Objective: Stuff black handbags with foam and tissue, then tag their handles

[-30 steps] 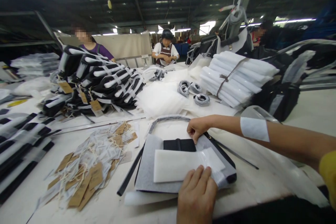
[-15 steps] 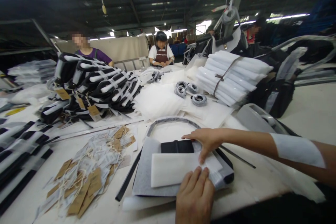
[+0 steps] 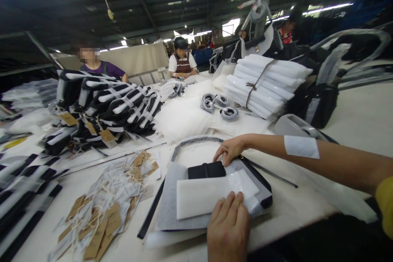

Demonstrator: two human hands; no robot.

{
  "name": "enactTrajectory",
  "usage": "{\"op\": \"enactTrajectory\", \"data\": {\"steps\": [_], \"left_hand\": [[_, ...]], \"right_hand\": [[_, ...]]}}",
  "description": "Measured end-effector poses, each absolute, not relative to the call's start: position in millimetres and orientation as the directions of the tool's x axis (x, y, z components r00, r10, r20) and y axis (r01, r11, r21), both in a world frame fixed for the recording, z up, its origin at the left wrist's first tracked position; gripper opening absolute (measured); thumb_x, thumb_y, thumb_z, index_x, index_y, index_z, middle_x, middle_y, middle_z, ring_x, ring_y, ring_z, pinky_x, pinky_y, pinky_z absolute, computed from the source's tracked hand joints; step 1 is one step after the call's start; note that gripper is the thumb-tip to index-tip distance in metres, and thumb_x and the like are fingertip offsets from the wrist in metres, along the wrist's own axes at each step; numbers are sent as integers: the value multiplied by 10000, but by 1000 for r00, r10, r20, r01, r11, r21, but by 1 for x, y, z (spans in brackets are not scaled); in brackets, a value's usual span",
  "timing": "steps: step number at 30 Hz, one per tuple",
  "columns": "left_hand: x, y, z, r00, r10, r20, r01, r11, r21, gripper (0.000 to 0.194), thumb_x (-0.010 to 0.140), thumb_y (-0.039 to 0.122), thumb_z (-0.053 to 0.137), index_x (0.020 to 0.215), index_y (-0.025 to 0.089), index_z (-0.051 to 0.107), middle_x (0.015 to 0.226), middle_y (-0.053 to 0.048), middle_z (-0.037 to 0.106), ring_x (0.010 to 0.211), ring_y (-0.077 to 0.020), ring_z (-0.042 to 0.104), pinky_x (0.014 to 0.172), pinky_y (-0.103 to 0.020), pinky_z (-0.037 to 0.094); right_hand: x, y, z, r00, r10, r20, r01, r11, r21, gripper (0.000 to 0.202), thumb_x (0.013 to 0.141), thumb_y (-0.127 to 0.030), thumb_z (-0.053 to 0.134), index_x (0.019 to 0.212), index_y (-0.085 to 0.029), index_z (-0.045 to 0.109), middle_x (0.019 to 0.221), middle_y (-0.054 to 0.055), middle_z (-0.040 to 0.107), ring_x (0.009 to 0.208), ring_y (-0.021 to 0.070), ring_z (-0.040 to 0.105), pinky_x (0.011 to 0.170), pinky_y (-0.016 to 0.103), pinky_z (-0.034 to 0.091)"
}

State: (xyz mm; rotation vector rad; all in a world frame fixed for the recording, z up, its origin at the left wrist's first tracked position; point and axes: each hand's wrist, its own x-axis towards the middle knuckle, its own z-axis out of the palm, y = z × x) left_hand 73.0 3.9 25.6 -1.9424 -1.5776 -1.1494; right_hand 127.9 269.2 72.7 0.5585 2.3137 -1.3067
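A black handbag [image 3: 266, 201] lies on the table, its front covered by grey-white tissue [image 3: 168, 204] and its arched handle [image 3: 196, 140] wrapped. Across the front is a folded white foam sheet [image 3: 199, 198], just below a black flap [image 3: 206, 170]. My left hand [image 3: 229, 227] lies with outstretched fingers on the lower right part of the foam. At the bag's upper edge, my right hand [image 3: 231, 149] curls its fingers and thumb by the right end of the black flap. A white patch [image 3: 301, 147] is on my right forearm.
Paper tags on strings [image 3: 113, 217] lie left of the bag. Behind them is a stack of wrapped black bags [image 3: 110, 102]. Wrapped coils [image 3: 229, 114] and a tied white foam bundle [image 3: 264, 86] stand beyond. Two co-workers [image 3: 183, 63] are across the table.
My right hand has moved up and left, off the foam sheet to the bag's upper edge, and its fingers have curled. My left hand stays on the foam. The view has shifted slightly.
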Motion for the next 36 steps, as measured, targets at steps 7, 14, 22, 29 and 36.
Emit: {"op": "enactTrajectory", "data": {"steps": [7,14,22,29,36], "left_hand": [[70,1,24,62,656,752,931,-309,193,254,1007,140,407,959,205,647,1153,15,747,1066,-156,703,933,-281,553],[62,-7,36,184,742,644,916,-368,162,197,1000,181,451,1012,175,648,1239,-70,707,1159,-160,654,1027,-319,520],[-21,-48,73,347,877,332,929,-272,-252,541,959,230,564,1478,198,415,1548,-80,425,1451,-264,350,1163,-509,382],[-52,-53,69,371,872,319,923,-308,-230,501,941,265,619,1414,164,488,1443,-71,557,1304,-250,551,1090,-460,475],[-33,-43,36,305,789,534,952,-258,-162,377,985,187,519,1358,144,548,1335,-87,646,1196,-245,639,955,-387,568]], "right_hand": [[169,217,92,-873,474,-112,426,632,-647,390,930,-404,529,1157,-159,730,1189,115,718,1142,282,630,1032,392,437],[240,116,61,-889,291,354,191,937,-292,519,933,-314,599,1438,-227,517,1401,82,596,1300,262,542,1120,433,415],[245,116,31,-887,147,438,135,989,-59,726,874,-164,609,1545,-211,336,1497,81,495,1388,259,449,1149,457,383],[248,140,41,-882,100,461,97,995,-29,602,912,-144,533,1489,-280,433,1414,44,588,1275,221,575,1155,472,350],[259,108,53,-771,345,535,212,932,-295,378,946,-124,464,1233,-249,677,1211,71,715,1145,223,650,1022,404,496]]}}
